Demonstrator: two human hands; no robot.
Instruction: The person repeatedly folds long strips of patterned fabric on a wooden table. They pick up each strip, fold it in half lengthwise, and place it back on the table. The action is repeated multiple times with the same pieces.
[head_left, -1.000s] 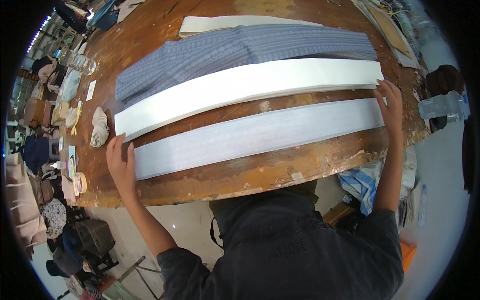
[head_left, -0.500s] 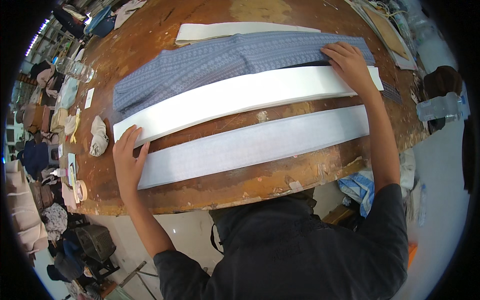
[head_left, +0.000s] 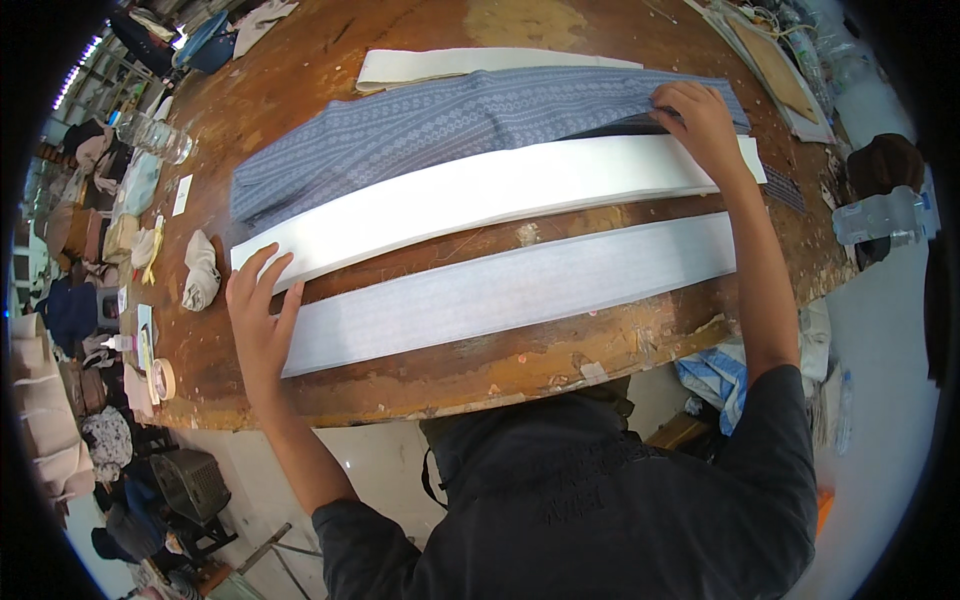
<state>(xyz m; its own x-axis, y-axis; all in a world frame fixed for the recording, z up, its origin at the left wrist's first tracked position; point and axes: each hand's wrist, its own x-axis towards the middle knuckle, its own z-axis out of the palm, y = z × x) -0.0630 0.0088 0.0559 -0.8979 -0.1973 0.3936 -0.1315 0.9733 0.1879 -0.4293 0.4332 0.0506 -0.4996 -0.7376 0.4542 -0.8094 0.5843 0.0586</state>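
A long white strip (head_left: 480, 187) lies across the table in front of me, seemingly several layers thick. My left hand (head_left: 262, 318) is at its left end, fingers apart, with the fingertips resting on the strip. Behind it lies blue-grey patterned fabric (head_left: 400, 140), rumpled and folded. My right hand (head_left: 703, 128) reaches over the strip's right part and grips the fabric's near edge, fingers bent and thumb underneath. Dark striped cloth (head_left: 622, 128) shows under that edge. Closer to me is a second whitish strip (head_left: 510, 290) with a faint pattern showing through.
A cream strip (head_left: 490, 64) lies behind the fabric on the worn brown table (head_left: 440, 398). At the left are a crumpled beige cloth (head_left: 201, 272), a tape roll (head_left: 163, 380) and a clear bottle (head_left: 155, 137). Another bottle (head_left: 880, 216) is at the right edge.
My right hand has curled its fingers at the fabric edge, and more dark cloth shows beneath it. My left fingers have spread slightly at the strip's end. The view has shifted a little.
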